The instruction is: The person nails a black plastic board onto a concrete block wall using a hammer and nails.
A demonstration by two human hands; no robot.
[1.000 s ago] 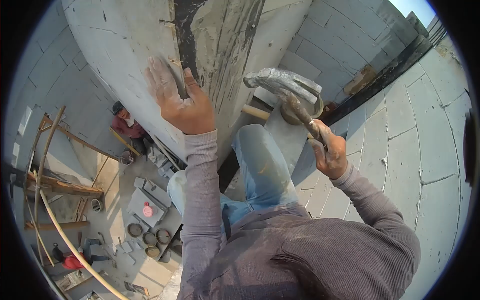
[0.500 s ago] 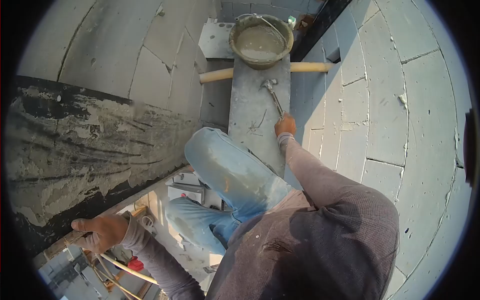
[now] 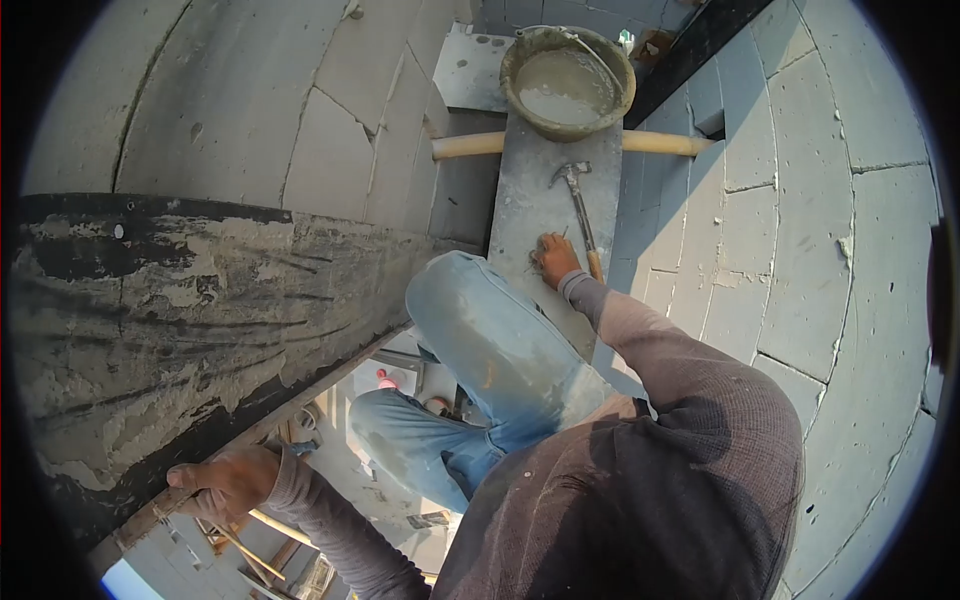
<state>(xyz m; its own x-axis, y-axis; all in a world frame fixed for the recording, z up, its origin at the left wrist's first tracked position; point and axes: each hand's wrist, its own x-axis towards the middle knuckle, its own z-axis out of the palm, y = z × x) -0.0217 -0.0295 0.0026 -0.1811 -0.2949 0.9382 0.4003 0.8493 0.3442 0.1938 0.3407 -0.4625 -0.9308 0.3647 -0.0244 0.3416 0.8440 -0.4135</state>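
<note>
A hammer [image 3: 580,208] lies on the narrow grey plank [image 3: 535,185], its head toward the bucket. Just left of its handle, my right hand [image 3: 557,260] is closed on thin nails [image 3: 538,262] at the plank's surface. On the far left, a dark board [image 3: 170,330] crusted with dried mortar stands along the block wall. My left hand [image 3: 228,484] is wrapped round its lower edge.
A bucket [image 3: 568,85] of wet mortar stands at the plank's far end. A pale pole [image 3: 665,143] passes beneath the plank between the block walls. My knees are over the plank's near part; a lower floor [image 3: 400,490] with scattered items shows below.
My right hand has let go of the hammer and moved left onto the nails. The view has shifted slightly left. My left hand still grips the board.
</note>
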